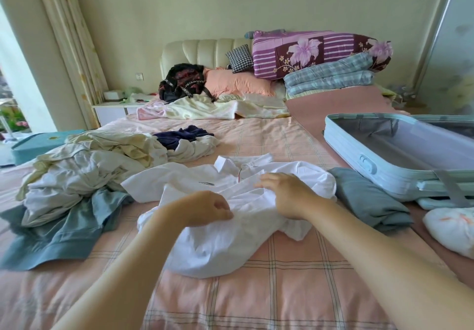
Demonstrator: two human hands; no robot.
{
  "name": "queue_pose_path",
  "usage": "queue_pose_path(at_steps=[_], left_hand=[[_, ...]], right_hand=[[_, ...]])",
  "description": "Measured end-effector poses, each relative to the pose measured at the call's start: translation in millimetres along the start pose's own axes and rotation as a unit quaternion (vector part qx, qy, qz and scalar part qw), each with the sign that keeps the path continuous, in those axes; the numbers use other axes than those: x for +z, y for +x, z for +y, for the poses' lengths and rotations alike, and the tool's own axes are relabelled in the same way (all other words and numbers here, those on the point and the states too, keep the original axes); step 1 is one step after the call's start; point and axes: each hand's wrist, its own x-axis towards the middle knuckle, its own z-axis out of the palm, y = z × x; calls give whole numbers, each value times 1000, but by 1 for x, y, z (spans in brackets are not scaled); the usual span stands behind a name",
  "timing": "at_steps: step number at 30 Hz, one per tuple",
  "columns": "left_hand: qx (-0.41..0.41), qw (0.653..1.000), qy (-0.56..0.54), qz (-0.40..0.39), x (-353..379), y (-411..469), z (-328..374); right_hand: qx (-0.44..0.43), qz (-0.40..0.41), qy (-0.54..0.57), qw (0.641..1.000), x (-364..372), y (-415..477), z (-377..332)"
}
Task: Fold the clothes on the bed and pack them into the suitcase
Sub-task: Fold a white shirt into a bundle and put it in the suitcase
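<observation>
A white polo shirt lies crumpled on the pink checked bed in front of me. My left hand pinches a fold of its fabric near the middle. My right hand rests on the shirt's upper right part, below the collar, fingers bent into the cloth. A pale blue suitcase lies open on the bed at the right, its grey-lined interior bare. A folded grey-blue garment sits between the shirt and the suitcase.
A heap of cream, white and grey-blue clothes fills the left side, with a navy garment behind it. A white bundle lies at the right edge. Pillows, folded quilts and a black bag sit at the headboard.
</observation>
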Motion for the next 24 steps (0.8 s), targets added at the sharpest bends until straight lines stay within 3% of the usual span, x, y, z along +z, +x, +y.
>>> queue_pose_path(at_steps=[2, 5, 8, 10, 12, 14, 16, 18, 21, 24], left_hand=[[-5, 999, 50, 6, 6, 5, -3], [18, 989, 47, 138, 4, 10, -7], [-37, 942, 143, 300, -9, 6, -15], [-126, 911, 176, 352, -23, -2, -24], [-193, 907, 177, 331, -29, -7, -32], [-203, 909, 206, 300, -27, -6, -29], [-154, 923, 201, 291, -19, 2, -17], [-85, 948, 129, 277, -10, 15, -2], [7, 983, 10, 186, 7, 37, 21], [-21, 992, 78, 94, 22, 57, 24]], right_hand=[[6, -56, -33, 998, 3, 5, -9], [12, -34, -102, 994, 6, 12, -4], [44, 112, -51, 991, 6, 13, 5], [68, 248, 11, 966, 2, 11, 11], [84, 301, 69, 947, -1, 10, 15], [97, 259, 112, 954, -1, 9, 17], [110, 192, 120, 968, 3, 8, 18], [142, 126, 93, 977, 9, 11, 22], [185, 62, 116, 974, 16, 18, 29], [208, 32, 151, 966, 24, 25, 38]])
